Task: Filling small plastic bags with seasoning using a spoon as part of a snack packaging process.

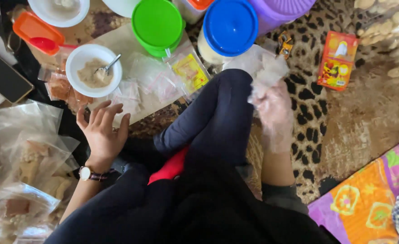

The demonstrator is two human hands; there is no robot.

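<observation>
**Bagging under way, bag in gloved grip**

Bag [266, 68], clear and crumpled, held up over the knee [217, 113], just below the blue-lidded jar [230, 27]. Right hand [274, 108], in a thin clear glove, pinched shut on the bag's lower end. Left hand [102, 131] bare, fingers spread and holding nothing, hovering at the board [118, 43] edge, just below the bowl [93, 70] of beige paste with its spoon [110, 64]. Flat small bags [154, 81] strewn on the board beside the bowl.

Step in hand, by the look of it: readying one bag for filling. Next move likely calls for opening the bag's mouth with both hands, near the bowl, without spilling.
</observation>
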